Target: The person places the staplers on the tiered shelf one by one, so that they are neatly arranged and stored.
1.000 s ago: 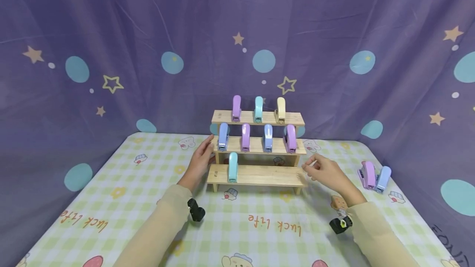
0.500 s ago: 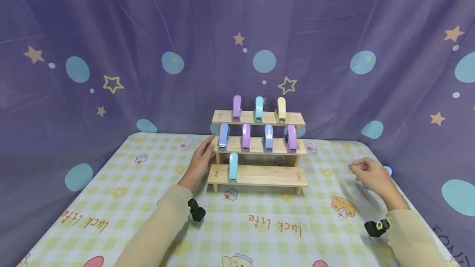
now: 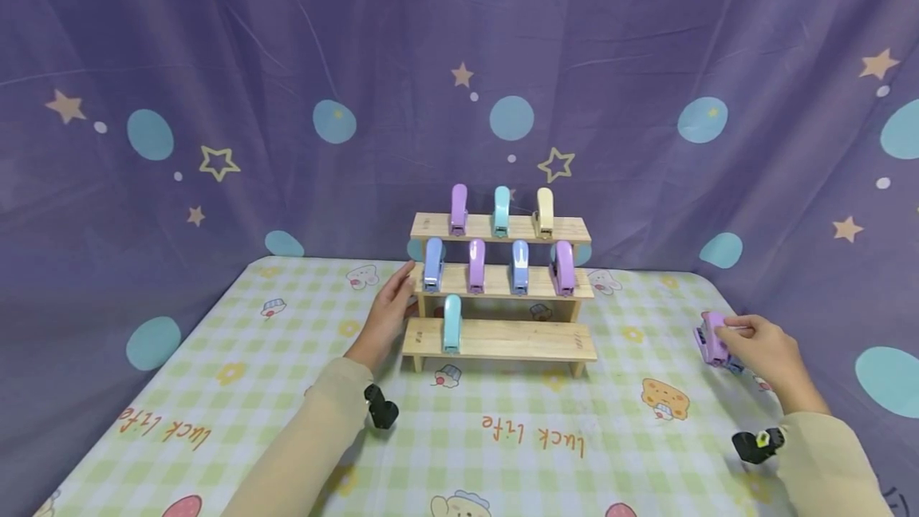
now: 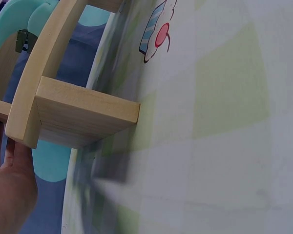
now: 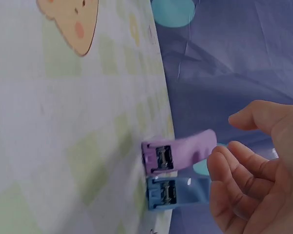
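I am counting eight staplers on the three-tier wooden rack (image 3: 502, 339) and two loose ones near the table's right edge. My right hand (image 3: 761, 349) is reaching the purple stapler (image 3: 711, 335), fingers loosely curled, not yet gripping, beside the blue stapler (image 5: 178, 191). My left hand (image 3: 391, 311) is resting flat against the rack's left end; open cloth (image 3: 502, 437) lies in front.

Looks like a makeshift recording setup, not a real room. A purple star-print backdrop (image 3: 287, 62) hangs behind a table with a checked cartoon tablecloth (image 3: 502, 437), staged with a small wooden display shelf (image 3: 502, 339).
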`<action>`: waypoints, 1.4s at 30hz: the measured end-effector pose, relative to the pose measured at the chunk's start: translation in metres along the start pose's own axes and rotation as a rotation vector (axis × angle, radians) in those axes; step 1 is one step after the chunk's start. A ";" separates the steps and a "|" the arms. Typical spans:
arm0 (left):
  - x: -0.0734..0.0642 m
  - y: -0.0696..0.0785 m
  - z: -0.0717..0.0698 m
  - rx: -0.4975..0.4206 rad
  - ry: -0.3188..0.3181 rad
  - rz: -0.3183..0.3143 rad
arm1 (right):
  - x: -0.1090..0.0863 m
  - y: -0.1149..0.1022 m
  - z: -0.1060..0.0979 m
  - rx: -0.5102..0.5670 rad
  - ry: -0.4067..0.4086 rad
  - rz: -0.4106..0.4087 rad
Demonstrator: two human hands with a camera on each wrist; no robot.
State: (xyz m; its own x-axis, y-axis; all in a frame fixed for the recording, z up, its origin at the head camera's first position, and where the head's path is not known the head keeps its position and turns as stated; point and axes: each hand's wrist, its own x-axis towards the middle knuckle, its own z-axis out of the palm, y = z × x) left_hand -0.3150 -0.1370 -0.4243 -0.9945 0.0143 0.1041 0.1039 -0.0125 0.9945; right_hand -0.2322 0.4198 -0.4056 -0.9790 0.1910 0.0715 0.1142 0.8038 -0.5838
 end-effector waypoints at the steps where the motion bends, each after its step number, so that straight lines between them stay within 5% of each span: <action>1: 0.000 0.000 0.000 0.003 0.002 0.000 | 0.000 0.002 0.000 0.010 -0.006 0.010; 13: -0.001 0.002 0.001 0.011 0.001 -0.007 | 0.004 0.011 0.001 -0.011 -0.074 0.085; 22: -0.001 0.004 0.000 0.008 -0.010 -0.004 | 0.013 0.018 0.008 -0.134 -0.006 -0.049; 42: 0.000 0.000 0.001 0.026 -0.009 0.015 | 0.006 0.019 0.015 -0.150 0.001 -0.068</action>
State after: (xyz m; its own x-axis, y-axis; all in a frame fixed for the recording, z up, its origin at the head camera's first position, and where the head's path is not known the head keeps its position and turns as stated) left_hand -0.3146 -0.1362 -0.4239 -0.9927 0.0229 0.1185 0.1188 0.0130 0.9928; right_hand -0.2385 0.4277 -0.4280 -0.9851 0.1340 0.1079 0.0717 0.8900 -0.4503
